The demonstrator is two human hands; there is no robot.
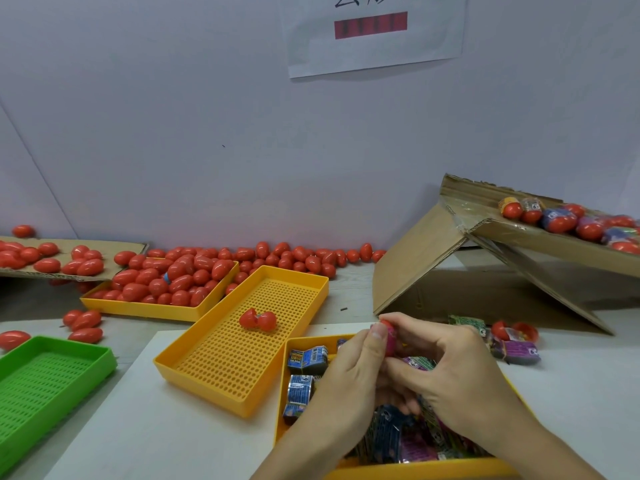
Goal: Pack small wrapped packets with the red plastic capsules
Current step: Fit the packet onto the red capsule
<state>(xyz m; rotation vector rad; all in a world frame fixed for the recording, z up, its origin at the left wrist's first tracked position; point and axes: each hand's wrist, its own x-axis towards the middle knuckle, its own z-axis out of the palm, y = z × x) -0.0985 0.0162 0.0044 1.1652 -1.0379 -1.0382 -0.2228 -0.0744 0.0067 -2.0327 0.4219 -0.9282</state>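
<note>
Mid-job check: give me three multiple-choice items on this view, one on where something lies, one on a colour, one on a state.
1. Where does the opened red capsule lie?
A. in the middle yellow tray
B. in the green tray
C. on the cardboard box

2. What colour is the tray at the lower left?
A. blue
B. green
C. white

3. What are the hands doing?
A. resting flat on the table
B. both holding one capsule over the packet tray
C. lifting the cardboard box

Answers:
1 A: it sits alone on the middle yellow tray.
2 B: the green tray is plainly green.
3 B: the left hand and right hand hold a red capsule between the fingertips.
</note>
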